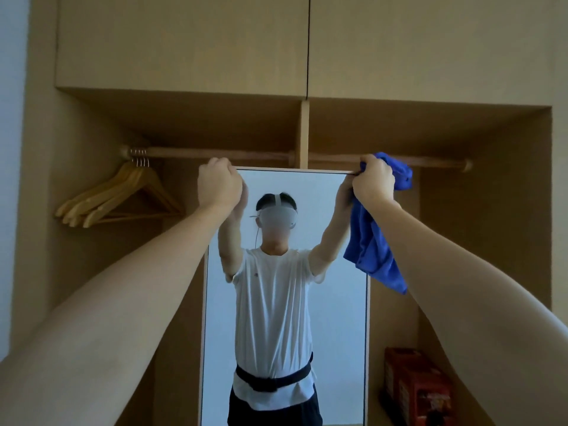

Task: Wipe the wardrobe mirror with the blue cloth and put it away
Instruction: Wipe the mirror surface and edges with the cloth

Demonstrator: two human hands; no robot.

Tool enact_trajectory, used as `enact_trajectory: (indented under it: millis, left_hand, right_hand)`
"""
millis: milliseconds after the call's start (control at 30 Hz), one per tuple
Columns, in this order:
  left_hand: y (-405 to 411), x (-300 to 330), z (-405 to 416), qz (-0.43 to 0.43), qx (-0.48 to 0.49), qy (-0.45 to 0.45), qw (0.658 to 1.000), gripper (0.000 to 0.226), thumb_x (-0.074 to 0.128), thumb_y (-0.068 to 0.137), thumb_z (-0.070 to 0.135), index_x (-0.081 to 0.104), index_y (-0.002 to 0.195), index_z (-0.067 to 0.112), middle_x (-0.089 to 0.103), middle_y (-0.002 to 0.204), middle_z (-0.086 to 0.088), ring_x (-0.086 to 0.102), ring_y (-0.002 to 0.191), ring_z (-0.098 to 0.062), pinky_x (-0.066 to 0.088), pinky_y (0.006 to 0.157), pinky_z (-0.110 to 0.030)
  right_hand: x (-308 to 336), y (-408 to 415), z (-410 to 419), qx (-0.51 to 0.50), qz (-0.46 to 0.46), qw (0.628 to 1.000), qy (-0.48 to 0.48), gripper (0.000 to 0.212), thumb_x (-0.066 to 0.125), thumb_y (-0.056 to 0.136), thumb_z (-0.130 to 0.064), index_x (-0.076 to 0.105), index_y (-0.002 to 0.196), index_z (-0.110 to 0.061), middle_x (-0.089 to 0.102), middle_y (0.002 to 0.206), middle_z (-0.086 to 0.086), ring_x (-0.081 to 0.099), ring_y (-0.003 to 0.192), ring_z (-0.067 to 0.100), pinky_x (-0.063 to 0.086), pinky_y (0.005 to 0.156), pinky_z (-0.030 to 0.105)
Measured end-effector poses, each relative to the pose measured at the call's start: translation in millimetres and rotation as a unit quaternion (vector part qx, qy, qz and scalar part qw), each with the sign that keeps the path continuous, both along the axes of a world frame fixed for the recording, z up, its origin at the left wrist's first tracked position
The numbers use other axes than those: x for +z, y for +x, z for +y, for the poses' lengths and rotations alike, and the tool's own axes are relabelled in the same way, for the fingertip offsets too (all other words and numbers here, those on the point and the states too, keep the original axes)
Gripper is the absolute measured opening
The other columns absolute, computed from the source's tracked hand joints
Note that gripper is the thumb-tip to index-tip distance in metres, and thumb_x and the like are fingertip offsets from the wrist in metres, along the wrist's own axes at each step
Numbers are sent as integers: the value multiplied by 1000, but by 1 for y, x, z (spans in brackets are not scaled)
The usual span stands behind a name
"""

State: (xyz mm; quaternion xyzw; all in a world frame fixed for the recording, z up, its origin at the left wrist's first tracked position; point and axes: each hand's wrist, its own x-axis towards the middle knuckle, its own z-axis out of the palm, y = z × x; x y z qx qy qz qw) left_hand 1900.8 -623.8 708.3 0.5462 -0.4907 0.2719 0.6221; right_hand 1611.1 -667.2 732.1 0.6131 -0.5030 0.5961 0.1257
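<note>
A tall mirror (341,302) with a thin pale frame stands inside the open wooden wardrobe, and a person in a white T-shirt is reflected in it. My left hand (218,182) grips the mirror's top left corner with curled fingers. My right hand (373,179) grips the top right corner. In the same hand is the blue cloth (373,250), bunched above my knuckles and hanging down over the mirror's right edge.
A wooden hanging rail (246,155) runs just behind the mirror's top. Several wooden hangers (123,195) hang at its left end. A red box (418,385) sits at the wardrobe's lower right. Closed cabinet doors (184,41) are overhead.
</note>
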Motion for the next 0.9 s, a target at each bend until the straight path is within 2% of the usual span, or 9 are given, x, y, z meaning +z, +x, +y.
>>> enact_trajectory:
  millis: [133,233,333,433,533,600,733,833,900]
  left_hand:
    - [-2,-3,1,-30,32,-22,999,30,43,96,15,72,101,8,69,98,-8,61,96,-23,55,84,-37]
    - [-2,-2,0,-43,49,-20,998,30,44,96,15,72,101,7,69,98,-10,62,98,-24,53,85,-34]
    - [-4,-1,1,-36,53,-14,998,31,43,97,14,72,106,5,69,102,-12,61,100,-26,52,85,-36]
    - [-3,-3,0,-54,70,-22,996,31,43,97,14,71,107,5,70,103,-13,61,100,-27,53,87,-38]
    - [-4,-4,1,-67,75,-25,995,31,43,97,12,71,106,5,70,103,-14,60,101,-28,53,86,-40]
    - [-2,-3,3,-87,89,-15,992,30,45,97,12,71,111,6,70,108,-14,59,105,-29,51,89,-40]
    - [-1,0,7,-110,101,8,989,30,47,98,13,71,115,9,69,111,-12,58,106,-29,50,90,-40]
    - [-3,-1,7,-112,112,15,987,29,46,98,14,70,115,9,69,111,-12,58,106,-28,50,89,-39]
    - [1,-2,7,-125,114,21,985,29,46,98,15,68,117,10,68,113,-11,58,108,-28,51,89,-38]
  right_hand:
    - [13,-4,1,-78,191,978,12,24,48,88,0,59,109,-4,63,107,18,60,99,39,41,71,38]
    - [28,5,12,-86,268,959,22,25,45,86,5,59,105,-4,62,105,17,59,96,39,43,70,39]
    - [31,22,20,-70,326,942,28,15,44,88,4,53,95,-5,57,101,16,52,87,33,40,68,39]
    - [30,25,16,-34,306,951,23,19,44,87,4,56,99,-5,57,101,14,54,91,32,44,69,40]
    - [29,19,16,1,190,982,11,34,42,87,4,62,112,-8,57,106,12,55,95,30,51,77,41]
    - [27,25,16,-12,147,989,7,34,43,87,4,62,114,-6,60,108,13,56,98,32,51,80,41]
    - [27,59,26,-10,166,986,5,29,45,86,8,64,104,-3,64,104,16,60,96,34,52,77,39]
    - [27,80,32,18,185,983,2,27,48,87,8,64,106,-2,65,104,15,61,96,32,55,83,42]
    - [25,78,31,46,171,984,-8,26,49,86,6,61,107,-3,63,101,12,59,91,28,54,81,41]
